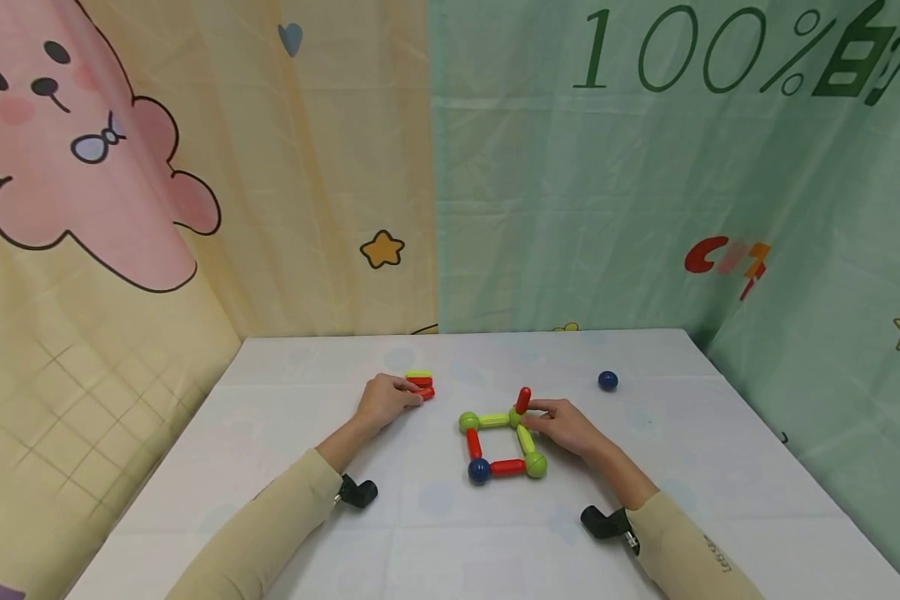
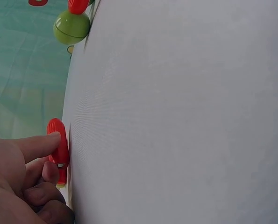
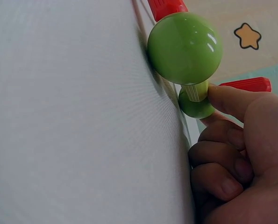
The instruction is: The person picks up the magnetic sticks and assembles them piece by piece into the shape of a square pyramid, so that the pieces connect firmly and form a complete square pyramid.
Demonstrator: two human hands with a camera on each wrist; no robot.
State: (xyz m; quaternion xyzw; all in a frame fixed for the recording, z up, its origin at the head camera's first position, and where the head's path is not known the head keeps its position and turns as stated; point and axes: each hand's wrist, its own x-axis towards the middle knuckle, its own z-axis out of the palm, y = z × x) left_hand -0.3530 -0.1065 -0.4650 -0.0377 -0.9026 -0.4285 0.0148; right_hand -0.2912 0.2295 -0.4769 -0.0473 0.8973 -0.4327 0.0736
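Observation:
A square of magnetic rods and balls lies on the table. Its sides are two red rods (image 1: 507, 468) and two yellow-green rods (image 1: 493, 421). Green balls (image 1: 536, 464) sit at three corners and a blue ball (image 1: 479, 471) at the near left one. From the far right green ball (image 3: 195, 107) a red rod (image 1: 524, 400) sticks up. My right hand (image 1: 570, 427) pinches that ball between thumb and index finger, other fingers curled. At the left, my left hand (image 1: 385, 403) pinches a red rod (image 2: 59, 148) between thumb and fingers, close over the table.
Just behind the left hand's rod lie another red rod (image 1: 420, 382) and a yellow-green rod (image 1: 418, 373). A loose blue ball (image 1: 607, 381) rests at the far right. Printed curtains (image 1: 330, 167) hang along the back and sides of the white table (image 1: 420, 554).

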